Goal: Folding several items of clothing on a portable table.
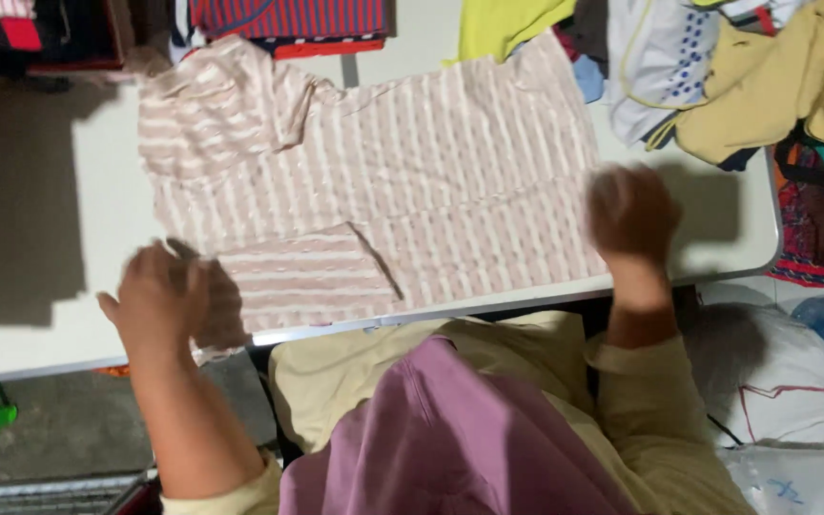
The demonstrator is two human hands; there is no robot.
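Head view: striped shirt (374, 181) lengthwise across table (50, 315).

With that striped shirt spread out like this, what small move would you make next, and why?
Probably fold the right end inward. The pink striped shirt lies flat on the white table, one sleeve already folded in near the left hand, while the right hand sits at the opposite, unfolded edge.

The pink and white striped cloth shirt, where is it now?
In the head view, the pink and white striped cloth shirt lies flat on the white table, between both hands.
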